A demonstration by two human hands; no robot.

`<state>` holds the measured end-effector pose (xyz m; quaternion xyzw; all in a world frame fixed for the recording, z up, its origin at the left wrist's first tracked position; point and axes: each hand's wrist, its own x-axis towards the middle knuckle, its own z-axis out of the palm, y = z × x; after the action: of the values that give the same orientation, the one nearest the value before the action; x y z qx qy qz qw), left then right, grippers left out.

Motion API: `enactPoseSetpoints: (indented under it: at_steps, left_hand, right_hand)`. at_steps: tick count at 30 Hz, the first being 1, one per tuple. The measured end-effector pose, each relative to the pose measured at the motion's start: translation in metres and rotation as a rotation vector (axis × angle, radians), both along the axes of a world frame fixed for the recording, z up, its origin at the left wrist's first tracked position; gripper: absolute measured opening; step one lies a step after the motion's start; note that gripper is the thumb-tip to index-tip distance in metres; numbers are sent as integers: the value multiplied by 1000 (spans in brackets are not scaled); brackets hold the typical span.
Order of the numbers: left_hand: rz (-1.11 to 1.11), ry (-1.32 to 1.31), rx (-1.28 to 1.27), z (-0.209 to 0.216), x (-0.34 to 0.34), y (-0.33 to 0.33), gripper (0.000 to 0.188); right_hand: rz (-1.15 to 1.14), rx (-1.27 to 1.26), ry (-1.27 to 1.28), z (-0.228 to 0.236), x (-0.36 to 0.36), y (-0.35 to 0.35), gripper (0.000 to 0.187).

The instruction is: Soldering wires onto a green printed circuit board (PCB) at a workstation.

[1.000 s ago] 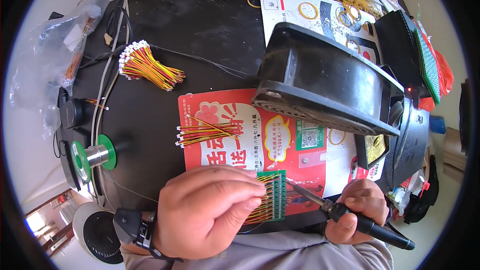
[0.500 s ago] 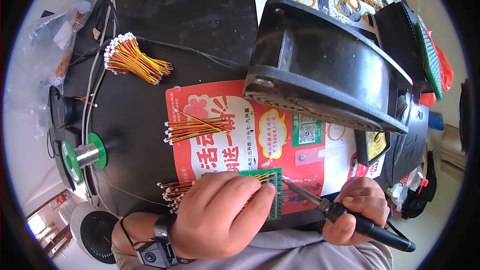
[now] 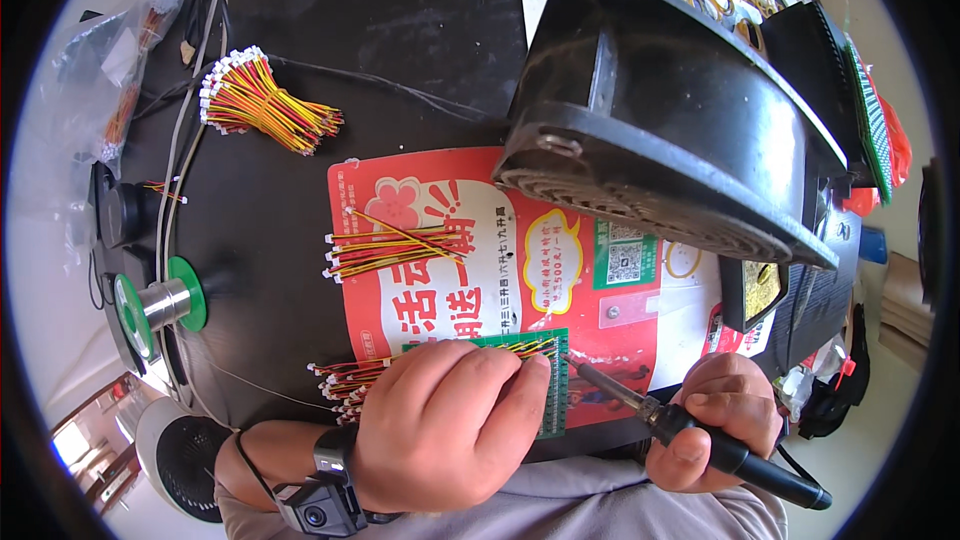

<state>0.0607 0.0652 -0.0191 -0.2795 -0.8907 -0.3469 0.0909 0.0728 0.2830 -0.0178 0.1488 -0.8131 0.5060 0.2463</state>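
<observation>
My right hand (image 3: 722,415) is closed around the black handle of a soldering iron (image 3: 740,455). Its tip points left, close to the right edge of a green circuit board (image 3: 557,410). Over that board lies my left hand (image 3: 450,420), thumb and forefinger drawn together near the board's upper right part; what they pinch is hidden. Thin yellow, red and black wires (image 3: 530,345) lie on the board, and their white connectors (image 3: 350,385) stick out left of my hand. A strand of solder runs from a green-ended spool (image 3: 165,303) toward my left hand.
A black fan (image 3: 670,110) stands beyond my right hand, beside a holder with a yellow cleaning sponge (image 3: 760,292). A red printed sheet (image 3: 480,170) bears loose wires (image 3: 390,248). A bound wire bundle (image 3: 270,100), cables and a plastic bag (image 3: 90,130) lie left.
The view has shifted slightly, so the fan sits a little farther right and lower. Both hands keep nearly the same pose, and the soldering iron tip stays beside the board.
</observation>
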Motion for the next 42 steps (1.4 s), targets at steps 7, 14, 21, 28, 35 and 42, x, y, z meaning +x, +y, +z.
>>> enactPoseSetpoints:
  at_steps: [7,14,21,28,35,42]
  left_hand:
    - [-6,-21,27,-1,-2,0,26]
    - [-18,-39,35,0,-4,-2,28]
    - [-31,-35,15,0,-2,-2,30]
    - [-33,-25,3,1,-3,-1,30]
    - [-25,-23,-4,2,-4,-1,31]
    - [-22,-34,-12,3,-4,0,29]
  right_hand:
    - [41,49,-9,1,-4,1,37]
    - [53,52,-25,1,-6,2,36]
    - [125,97,-19,1,-5,5,36]
    - [154,135,-52,6,-6,5,35]
    - [-47,1,31,1,1,-3,35]
    - [-42,51,-39,3,2,-4,36]
